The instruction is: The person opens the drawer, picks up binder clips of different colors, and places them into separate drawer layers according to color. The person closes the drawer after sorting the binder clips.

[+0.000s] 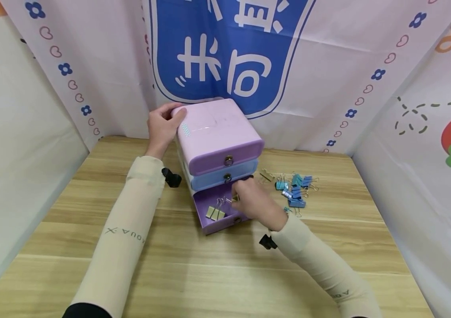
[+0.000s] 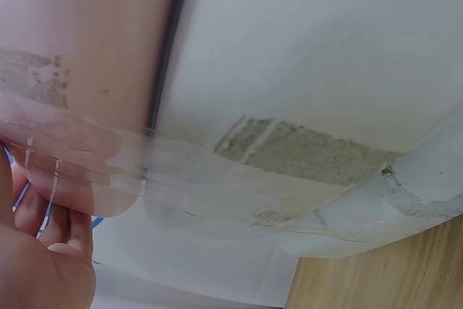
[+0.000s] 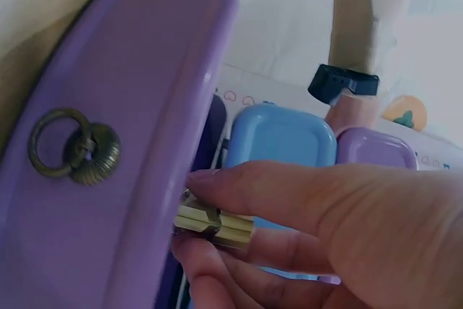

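Observation:
A small chest of drawers (image 1: 221,126) stands against the back cloth, with a pink top and purple and blue drawer fronts. My left hand (image 1: 162,129) holds its back left corner, thumb on top and fingers bent round the rear edge. The purple bottom drawer (image 1: 205,229) is pulled out, and a gold binder clip (image 1: 215,213) lies inside with its wire handles up. Over the drawer's right part, my right hand (image 1: 258,201) pinches another gold binder clip (image 3: 224,228) between thumb and fingers. That clip sits just behind the drawer front in the right wrist view.
Right of the chest lies a loose group of blue and teal binder clips (image 1: 297,192), with a gold one (image 1: 267,175) nearer the chest. The blue middle drawer (image 1: 225,173) juts out slightly. Printed cloth (image 1: 329,62) walls the wooden table (image 1: 217,278) at back and sides.

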`<state>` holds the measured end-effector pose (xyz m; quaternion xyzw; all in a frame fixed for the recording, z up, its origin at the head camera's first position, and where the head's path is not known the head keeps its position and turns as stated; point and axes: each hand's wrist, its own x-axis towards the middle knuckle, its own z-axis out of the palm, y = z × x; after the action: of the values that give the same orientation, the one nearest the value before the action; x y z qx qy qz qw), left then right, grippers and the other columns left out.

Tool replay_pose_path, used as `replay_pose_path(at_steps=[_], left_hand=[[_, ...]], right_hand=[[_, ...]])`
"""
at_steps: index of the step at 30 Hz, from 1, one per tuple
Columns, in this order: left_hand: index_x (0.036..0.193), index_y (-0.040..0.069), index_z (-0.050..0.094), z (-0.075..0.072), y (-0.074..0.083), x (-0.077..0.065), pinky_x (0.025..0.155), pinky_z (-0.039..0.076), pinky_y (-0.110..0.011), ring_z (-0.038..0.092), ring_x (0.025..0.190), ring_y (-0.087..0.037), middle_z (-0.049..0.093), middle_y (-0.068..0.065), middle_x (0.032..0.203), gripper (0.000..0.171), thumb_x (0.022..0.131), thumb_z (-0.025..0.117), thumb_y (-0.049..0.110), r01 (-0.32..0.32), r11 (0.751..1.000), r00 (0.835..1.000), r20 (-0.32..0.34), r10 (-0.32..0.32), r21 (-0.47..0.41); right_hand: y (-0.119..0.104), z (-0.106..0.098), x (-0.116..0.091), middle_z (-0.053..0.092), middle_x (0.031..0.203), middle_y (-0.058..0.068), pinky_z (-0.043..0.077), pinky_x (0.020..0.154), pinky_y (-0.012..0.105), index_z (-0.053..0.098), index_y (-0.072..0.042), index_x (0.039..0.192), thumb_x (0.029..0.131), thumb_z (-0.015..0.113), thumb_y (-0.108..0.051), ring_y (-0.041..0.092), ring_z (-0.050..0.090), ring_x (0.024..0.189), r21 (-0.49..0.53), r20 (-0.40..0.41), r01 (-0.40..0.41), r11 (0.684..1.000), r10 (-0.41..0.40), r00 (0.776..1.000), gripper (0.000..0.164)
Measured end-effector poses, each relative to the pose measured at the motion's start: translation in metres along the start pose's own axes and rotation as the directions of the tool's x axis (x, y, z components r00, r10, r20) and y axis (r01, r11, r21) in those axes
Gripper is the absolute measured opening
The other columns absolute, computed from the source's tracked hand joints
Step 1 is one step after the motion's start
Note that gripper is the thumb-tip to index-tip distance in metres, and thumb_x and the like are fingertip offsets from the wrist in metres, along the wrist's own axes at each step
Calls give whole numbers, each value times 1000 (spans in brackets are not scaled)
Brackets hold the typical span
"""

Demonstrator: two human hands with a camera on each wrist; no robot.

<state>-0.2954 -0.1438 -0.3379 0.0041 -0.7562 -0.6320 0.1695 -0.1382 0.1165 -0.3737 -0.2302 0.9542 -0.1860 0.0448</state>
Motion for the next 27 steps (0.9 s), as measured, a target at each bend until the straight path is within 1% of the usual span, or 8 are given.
replay_pose_path(at_steps=[4,10,15,17,19,22,25,27], left_hand=[[128,16,76,-1,0,-1,98,50,-27,61,111,-13,72,-6,131,40,96,77,40,7,1000,1000,-2,-7,-6],[129,17,76,-2,0,-1,101,51,-29,61,113,-14,71,-6,133,40,96,76,41,19,1000,1000,-4,-19,7],[128,17,77,-1,0,-1,101,51,-28,62,112,-14,72,-7,132,39,96,77,39,11,1000,1000,-7,-11,6],[127,17,77,0,-1,-1,99,51,-27,62,111,-13,72,-7,131,38,96,77,39,7,1000,1000,-10,-7,7],[126,17,77,0,-1,-1,99,51,-27,62,110,-13,73,-7,130,37,96,77,38,2,1000,1000,-12,-2,5],[126,17,77,1,-1,0,99,51,-27,62,111,-12,73,-6,129,37,96,77,39,4,1000,1000,-10,-4,4],[127,17,77,1,-1,1,99,51,-27,62,111,-12,73,-6,129,38,96,77,39,8,1000,1000,-8,-8,1],[127,16,77,1,-1,2,99,51,-27,62,111,-12,73,-7,129,39,95,77,39,8,1000,1000,-9,-8,-1]], right_hand=[[-2,6,0,74,77,1,51,57,26,78,-7,87,84,84,-8,9,60,59,-8,37,-17,1000,18,999,8],[-3,11,4,68,71,1,48,52,27,74,-10,81,86,82,-7,12,56,56,15,105,-58,998,56,993,10],[-1,14,10,67,73,-1,47,53,26,74,-12,79,85,82,-6,11,56,57,-13,146,-52,999,54,988,11],[0,15,11,59,69,-3,43,53,25,70,-13,73,85,80,-3,9,51,56,-14,159,-45,999,47,986,19],[0,16,13,45,62,-5,35,50,25,58,-15,64,84,78,0,9,41,54,-9,177,-43,999,44,983,33],[1,16,14,29,59,-6,26,49,24,43,-19,59,84,74,5,8,30,52,5,197,-41,999,39,980,46],[1,15,16,24,59,-6,23,48,24,40,-20,59,85,73,6,8,26,52,-1,211,-43,999,43,976,49],[1,15,17,25,60,-5,22,49,25,42,-19,59,85,72,8,9,26,53,-5,222,-46,999,46,974,47]])
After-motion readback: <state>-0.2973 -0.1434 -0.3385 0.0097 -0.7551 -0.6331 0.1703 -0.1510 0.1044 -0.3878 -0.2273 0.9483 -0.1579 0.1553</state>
